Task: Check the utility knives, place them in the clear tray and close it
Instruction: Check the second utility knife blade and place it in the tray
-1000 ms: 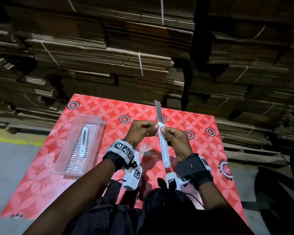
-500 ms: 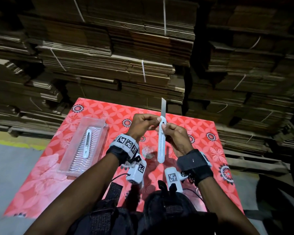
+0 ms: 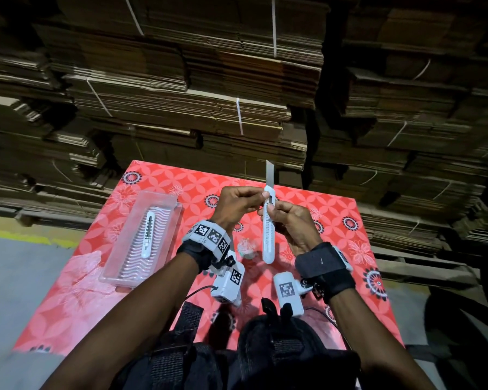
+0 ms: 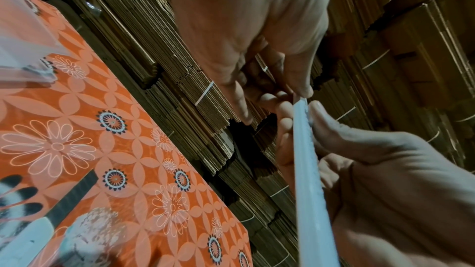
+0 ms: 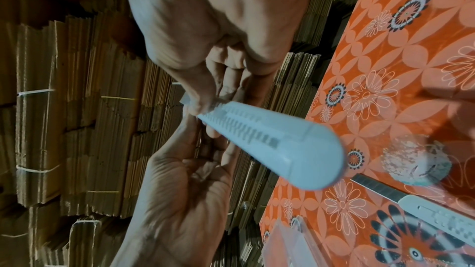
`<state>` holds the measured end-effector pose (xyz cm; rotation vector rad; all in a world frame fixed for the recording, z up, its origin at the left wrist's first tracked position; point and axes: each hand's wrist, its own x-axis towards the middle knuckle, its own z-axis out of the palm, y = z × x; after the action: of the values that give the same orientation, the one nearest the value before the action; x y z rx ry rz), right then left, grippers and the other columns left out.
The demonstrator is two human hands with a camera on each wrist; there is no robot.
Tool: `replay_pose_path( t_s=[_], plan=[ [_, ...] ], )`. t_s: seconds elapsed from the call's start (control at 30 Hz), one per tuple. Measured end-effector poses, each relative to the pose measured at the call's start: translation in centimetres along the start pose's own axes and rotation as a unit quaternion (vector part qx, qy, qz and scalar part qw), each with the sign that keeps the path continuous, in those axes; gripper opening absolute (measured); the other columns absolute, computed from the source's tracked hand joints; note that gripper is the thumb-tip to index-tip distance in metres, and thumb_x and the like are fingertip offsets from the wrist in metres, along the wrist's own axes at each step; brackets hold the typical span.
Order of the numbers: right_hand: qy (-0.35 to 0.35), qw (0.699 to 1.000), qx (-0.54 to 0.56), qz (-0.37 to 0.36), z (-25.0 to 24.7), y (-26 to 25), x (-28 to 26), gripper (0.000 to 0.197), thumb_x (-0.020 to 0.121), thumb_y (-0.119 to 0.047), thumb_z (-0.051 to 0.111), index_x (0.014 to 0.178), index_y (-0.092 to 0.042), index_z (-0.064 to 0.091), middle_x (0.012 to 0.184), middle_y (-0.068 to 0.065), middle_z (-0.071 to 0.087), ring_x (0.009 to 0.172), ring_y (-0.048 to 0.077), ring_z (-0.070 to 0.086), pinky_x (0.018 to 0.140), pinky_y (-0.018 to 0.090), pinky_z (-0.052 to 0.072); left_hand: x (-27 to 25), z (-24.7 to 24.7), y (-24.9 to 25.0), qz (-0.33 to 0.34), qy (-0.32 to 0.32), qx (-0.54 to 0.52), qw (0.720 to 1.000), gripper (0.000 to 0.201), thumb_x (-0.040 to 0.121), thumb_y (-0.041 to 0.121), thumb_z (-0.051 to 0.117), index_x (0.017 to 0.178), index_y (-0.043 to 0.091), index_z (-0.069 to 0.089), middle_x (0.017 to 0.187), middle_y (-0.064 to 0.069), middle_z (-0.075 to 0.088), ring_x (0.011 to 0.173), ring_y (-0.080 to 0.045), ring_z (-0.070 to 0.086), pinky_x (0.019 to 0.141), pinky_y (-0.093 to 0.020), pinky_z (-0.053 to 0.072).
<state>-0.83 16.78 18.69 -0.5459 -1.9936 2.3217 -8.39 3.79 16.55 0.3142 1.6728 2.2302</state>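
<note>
Head view caught the white utility knife [image 3: 268, 235] held upright in mid-frame, above the red floral cloth [image 3: 333, 220]. The right hand [image 3: 292, 223] curled round the handle with the thumb by the slider; the left hand [image 3: 237, 202] pinched the knife's top end. The blade [image 3: 270, 171] stood out past the fingers, but it showed noticeably shorter than a second before, when a long strip rose above the hands. My read: the blade was being slid back in, so the check on this knife was near its end and the tray came next.

Near the bottom of the right-wrist picture, another knife [image 5: 437, 216] lay on the cloth with its dark blade out, beside a crumpled ball [image 5: 416, 161]. That one looked not yet checked or stowed.

Further out, left of centre in the head picture, the clear tray [image 3: 116, 266] lay open with one knife [image 3: 148, 236] already inside on its ribbed insert. The cloth between hands and tray looked bare, so there was room to carry across.

At the back, stacked cardboard [image 3: 209, 80] rose just past the cloth's far edge, close behind the blade tip.
</note>
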Motion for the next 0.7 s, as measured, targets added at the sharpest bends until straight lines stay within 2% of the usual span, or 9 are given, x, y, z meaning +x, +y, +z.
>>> replay_pose_path(
  t_s=[0.1, 0.2, 0.33, 0.37, 0.43, 0.53, 0.7],
  plan=[
    [-0.011, 0.999, -0.001, 0.03, 0.3, -0.2, -0.4, 0.023, 0.093, -0.018, 0.06, 0.099, 0.003, 0.068, 0.08, 0.011, 0.074, 0.069, 0.017, 0.069, 0.073, 0.026, 0.057, -0.1, -0.1, 0.3, 0.007, 0.016, -0.021, 1.0, 0.012, 0.081, 0.007, 0.072, 0.092, 0.003, 0.074, 0.079, -0.005, 0.075, 0.076, -0.019, 0.069, 0.081, -0.036, 0.057],
    [-0.006, 0.999, -0.004, 0.043, 0.5, -0.1, -0.7, 0.024, 0.094, -0.024, 0.058, 0.097, -0.002, 0.068, 0.077, 0.011, 0.075, 0.069, 0.018, 0.07, 0.074, 0.027, 0.057, -0.2, 0.0, 0.6, 0.013, 0.014, -0.025, 0.999, 0.01, 0.081, 0.006, 0.072, 0.091, 0.002, 0.074, 0.078, -0.005, 0.076, 0.075, -0.018, 0.071, 0.08, -0.032, 0.059],
    [0.015, 0.999, -0.011, 0.043, 0.6, -0.2, -0.8, 0.022, 0.094, -0.013, 0.056, 0.1, 0.006, 0.066, 0.08, 0.016, 0.072, 0.069, 0.021, 0.069, 0.071, 0.027, 0.057, -0.6, 0.3, 0.6, 0.013, 0.019, -0.043, 0.999, 0.013, 0.082, 0.003, 0.07, 0.093, -0.003, 0.072, 0.077, -0.006, 0.076, 0.073, -0.018, 0.072, 0.071, -0.027, 0.058],
    [0.009, 0.999, -0.021, 0.043, 0.6, -0.2, -0.8, 0.021, 0.094, -0.008, 0.055, 0.102, 0.008, 0.066, 0.083, 0.018, 0.072, 0.072, 0.022, 0.069, 0.073, 0.029, 0.057, -0.6, 0.3, 0.6, 0.012, 0.024, -0.046, 0.999, 0.013, 0.082, 0.003, 0.07, 0.093, -0.004, 0.072, 0.077, -0.006, 0.076, 0.072, -0.018, 0.072, 0.07, -0.027, 0.057],
    [-0.01, 0.998, -0.035, 0.043, 0.5, -0.1, -0.8, 0.016, 0.093, -0.003, 0.054, 0.1, 0.003, 0.068, 0.089, 0.018, 0.072, 0.079, 0.025, 0.068, 0.082, 0.034, 0.056, -0.5, 0.1, 0.6, 0.01, 0.029, -0.04, 0.999, 0.015, 0.082, 0.004, 0.07, 0.094, -0.005, 0.072, 0.078, -0.008, 0.075, 0.073, -0.019, 0.072, 0.071, -0.027, 0.057],
    [-0.036, 0.998, -0.03, 0.042, 0.5, 0.0, -1.1, 0.016, 0.094, -0.005, 0.054, 0.1, 0.0, 0.067, 0.092, 0.018, 0.072, 0.081, 0.024, 0.068, 0.09, 0.039, 0.053, -0.5, -0.1, 0.8, 0.006, 0.034, -0.038, 0.999, 0.013, 0.082, 0.006, 0.071, 0.092, -0.003, 0.073, 0.079, -0.009, 0.075, 0.074, -0.019, 0.072, 0.072, -0.028, 0.057],
    [-0.043, 0.997, -0.035, 0.047, 0.7, -0.2, -1.4, 0.022, 0.096, -0.014, 0.053, 0.097, 0.001, 0.069, 0.083, 0.015, 0.073, 0.069, 0.02, 0.068, 0.073, 0.029, 0.057, -0.7, -0.1, 0.9, 0.011, 0.058, -0.072, 0.996, 0.018, 0.082, 0.007, 0.071, 0.096, -0.006, 0.071, 0.086, -0.015, 0.074, 0.076, -0.02, 0.071, 0.074, -0.03, 0.058]
  ],
)
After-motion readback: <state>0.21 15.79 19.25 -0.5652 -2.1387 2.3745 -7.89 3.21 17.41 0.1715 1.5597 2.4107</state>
